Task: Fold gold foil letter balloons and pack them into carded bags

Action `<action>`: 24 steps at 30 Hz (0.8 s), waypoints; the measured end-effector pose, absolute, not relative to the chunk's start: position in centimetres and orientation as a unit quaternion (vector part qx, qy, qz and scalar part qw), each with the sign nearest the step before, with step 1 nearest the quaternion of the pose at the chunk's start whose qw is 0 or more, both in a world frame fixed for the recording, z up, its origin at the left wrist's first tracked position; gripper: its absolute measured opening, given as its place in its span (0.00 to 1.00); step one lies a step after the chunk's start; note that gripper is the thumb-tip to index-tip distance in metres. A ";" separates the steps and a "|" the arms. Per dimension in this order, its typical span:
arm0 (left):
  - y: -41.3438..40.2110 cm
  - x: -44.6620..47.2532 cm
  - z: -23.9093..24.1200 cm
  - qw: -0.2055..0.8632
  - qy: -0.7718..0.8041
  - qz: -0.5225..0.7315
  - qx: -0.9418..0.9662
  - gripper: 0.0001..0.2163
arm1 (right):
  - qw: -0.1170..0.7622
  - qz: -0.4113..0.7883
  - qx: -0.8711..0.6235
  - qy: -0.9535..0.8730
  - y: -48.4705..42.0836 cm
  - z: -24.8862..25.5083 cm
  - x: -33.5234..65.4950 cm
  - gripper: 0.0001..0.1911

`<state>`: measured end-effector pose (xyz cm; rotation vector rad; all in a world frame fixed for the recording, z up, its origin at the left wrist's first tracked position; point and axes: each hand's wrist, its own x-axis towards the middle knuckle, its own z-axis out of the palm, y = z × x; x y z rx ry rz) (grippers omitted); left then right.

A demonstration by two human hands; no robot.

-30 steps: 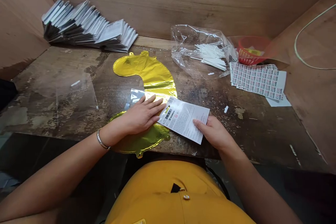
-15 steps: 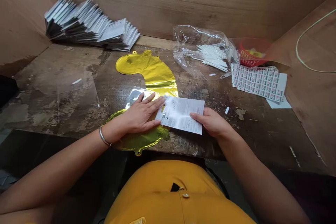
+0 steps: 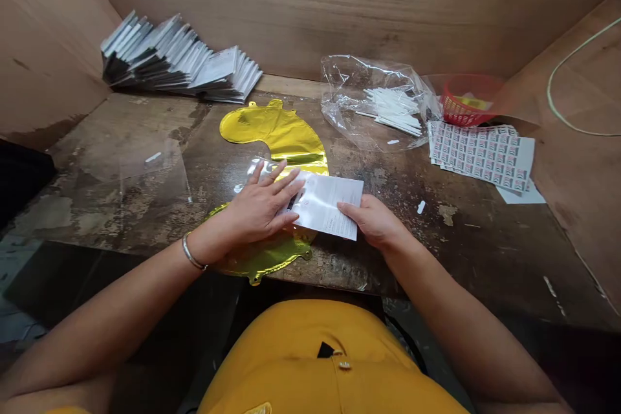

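Note:
A gold foil balloon (image 3: 295,132), flat and curved, lies on the wooden table in front of me. Over its middle rests a clear plastic sleeve (image 3: 252,168), partly hidden under my left hand (image 3: 262,204). That hand lies flat with its fingers spread, pressing on the sleeve. My right hand (image 3: 378,220) pinches the right end of a white printed card (image 3: 330,200) between thumb and fingers. The card's left end reaches to my left fingers; whether it is inside the sleeve I cannot tell for sure.
Packed white sleeves (image 3: 179,61) lean in a row at the back left. A clear bag (image 3: 339,90) of white sticks (image 3: 392,107) lies at the back, beside a red basket (image 3: 466,113) and sticker sheets (image 3: 480,152). Clear plastic (image 3: 130,174) lies at left.
The white card has moved left, toward my left hand, along with my right hand. My left hand stays nearly in place. The view has shifted slightly.

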<state>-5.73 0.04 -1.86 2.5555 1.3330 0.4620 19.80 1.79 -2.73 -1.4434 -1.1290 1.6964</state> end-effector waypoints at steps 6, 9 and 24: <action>-4.1 -2.1 0.4 0.384 0.547 0.639 0.382 0.21 | 0.462 0.605 -0.501 -0.411 -0.4 -2.1 20.4 0.28; -4.3 0.9 -0.2 0.583 0.455 0.639 0.211 0.25 | 0.446 0.614 -0.486 -0.433 -2.1 -1.9 19.9 0.25; -4.8 3.9 -3.8 0.578 0.439 0.655 0.210 0.18 | 0.385 0.601 -0.546 -0.439 -4.9 -1.4 18.8 0.25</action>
